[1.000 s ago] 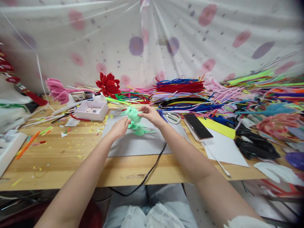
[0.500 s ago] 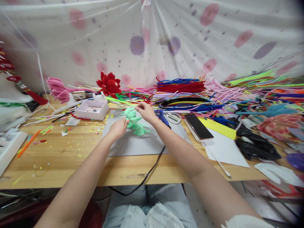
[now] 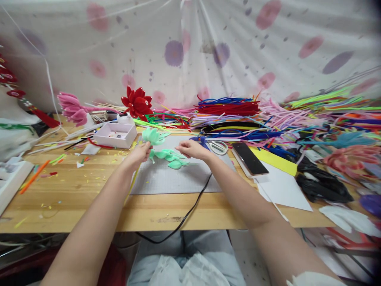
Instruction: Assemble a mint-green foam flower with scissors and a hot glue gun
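My left hand (image 3: 139, 154) is closed around the base of a mint-green pipe-cleaner flower (image 3: 153, 136), its petals pointing up and to the right. A thin yellow strip (image 3: 131, 184) runs down from under this hand, possibly a stem. To the right, my right hand (image 3: 193, 150) hovers over the grey cutting mat with thumb and fingers pinched together. Whether anything small sits in that pinch I cannot make out. Between the hands, loose mint-green petals (image 3: 175, 159) lie on the cutting mat (image 3: 166, 184). Just behind my right hand is a blue glue gun (image 3: 200, 140), partly covered.
White-handled scissors (image 3: 218, 147) and a black phone (image 3: 249, 159) lie to the right. Piles of coloured pipe cleaners (image 3: 229, 107) line the back. On the left stand a white box (image 3: 114, 137) and a red flower (image 3: 137, 103). A black cable (image 3: 190, 210) crosses the front edge.
My left hand has moved left with the green flower, which has tilted. My right hand has left the flower and come down to the right. More of the petals on the mat shows.
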`<state>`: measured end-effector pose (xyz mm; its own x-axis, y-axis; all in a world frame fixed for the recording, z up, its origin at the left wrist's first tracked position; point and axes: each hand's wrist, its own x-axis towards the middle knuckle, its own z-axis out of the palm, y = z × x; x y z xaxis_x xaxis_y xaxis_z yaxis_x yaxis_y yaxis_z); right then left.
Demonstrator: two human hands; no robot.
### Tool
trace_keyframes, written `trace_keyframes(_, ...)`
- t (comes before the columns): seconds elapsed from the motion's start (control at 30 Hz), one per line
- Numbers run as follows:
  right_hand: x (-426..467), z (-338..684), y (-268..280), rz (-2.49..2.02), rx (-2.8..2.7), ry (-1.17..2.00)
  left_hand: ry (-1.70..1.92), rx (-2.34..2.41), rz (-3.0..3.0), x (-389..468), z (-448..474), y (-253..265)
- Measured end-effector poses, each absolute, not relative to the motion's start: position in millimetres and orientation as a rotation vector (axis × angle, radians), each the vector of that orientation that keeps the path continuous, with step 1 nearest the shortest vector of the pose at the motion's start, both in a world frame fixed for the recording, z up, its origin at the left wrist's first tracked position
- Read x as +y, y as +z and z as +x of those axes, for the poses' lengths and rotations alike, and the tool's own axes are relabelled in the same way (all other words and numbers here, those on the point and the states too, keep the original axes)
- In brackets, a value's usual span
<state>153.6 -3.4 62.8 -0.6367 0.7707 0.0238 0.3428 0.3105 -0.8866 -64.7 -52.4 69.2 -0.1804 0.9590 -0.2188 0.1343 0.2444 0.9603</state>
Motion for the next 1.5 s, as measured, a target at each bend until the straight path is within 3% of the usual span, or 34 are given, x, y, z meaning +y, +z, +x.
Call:
trace_keyframes(0.2, -11, 160, 79, -0.719, -2.161, 1.75, 1.085, 0.907, 0.393, -58, -67, 82)
trace_keyframes(0.37, -7, 148, 68, -1.032, -2.049, 1.372, 1.088, 0.741, 0.234, -57, -59, 74)
trace_keyframes(0.5, -7, 125, 55, -1.128, -1.836, 1.439, 1.113, 0.648, 0.178, -52, -48, 69)
trace_keyframes(0.9, -25, 75, 49, -1.075, -1.086, 1.807, 1.206, 0.701, 0.21, -43, -27, 60)
trace_keyframes(1.5, -11, 176, 39, -0.953, -1.612, 1.683, 1.352, 0.851, 0.317, -45, -37, 54)
